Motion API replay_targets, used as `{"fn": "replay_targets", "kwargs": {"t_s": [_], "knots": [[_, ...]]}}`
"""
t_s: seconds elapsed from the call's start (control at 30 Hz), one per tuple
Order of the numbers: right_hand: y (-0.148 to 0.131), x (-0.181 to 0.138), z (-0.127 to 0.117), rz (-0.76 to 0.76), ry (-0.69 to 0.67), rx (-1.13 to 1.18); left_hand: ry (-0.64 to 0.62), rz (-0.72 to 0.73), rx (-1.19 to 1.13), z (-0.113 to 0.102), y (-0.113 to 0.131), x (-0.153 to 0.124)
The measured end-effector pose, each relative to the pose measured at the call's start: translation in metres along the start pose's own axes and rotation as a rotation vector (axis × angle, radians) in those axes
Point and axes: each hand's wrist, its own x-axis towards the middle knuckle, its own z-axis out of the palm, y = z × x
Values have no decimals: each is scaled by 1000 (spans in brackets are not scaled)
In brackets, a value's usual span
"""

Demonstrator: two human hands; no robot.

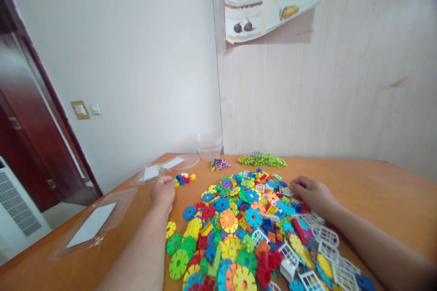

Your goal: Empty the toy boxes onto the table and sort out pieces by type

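Note:
My left hand (163, 193) is by the left of a small group of little cube blocks (184, 179), its fingers curled together; whatever they may hold is hidden. At the right edge of a big mixed heap, my right hand (309, 192) rests with bent fingers close to the pieces, and its fingertips are partly hidden. Notched plastic discs (228, 221) in several colours fill the heap. Among them lie red bricks (264, 267), white lattice window pieces (288, 254) and blue bricks (268, 225).
Clear plastic lids (124, 195) with white labels lie along the table's left side. Stacked clear tubs (209, 146) stand at the back by the wall. Near them are a small purple pile (219, 164) and a green pile (264, 160). The wooden table (385, 191) extends rightward.

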Motion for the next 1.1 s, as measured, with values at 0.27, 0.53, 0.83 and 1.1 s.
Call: {"fn": "replay_targets", "kwargs": {"t_s": [0.27,0.53,0.83,1.1], "knots": [[-1,0,-1,-13,-19,-7,-15,-16,16,-4,8,-5],[-3,-2,-1,-6,-16,-28,-124,-21,-97,-4,22,-14],[-7,-3,-3,-2,-6,-19,-161,87,-121,-7,45,-29],[-11,-5,-5,8,-3,-29,-716,401,-101,-17,94,-91]]}}
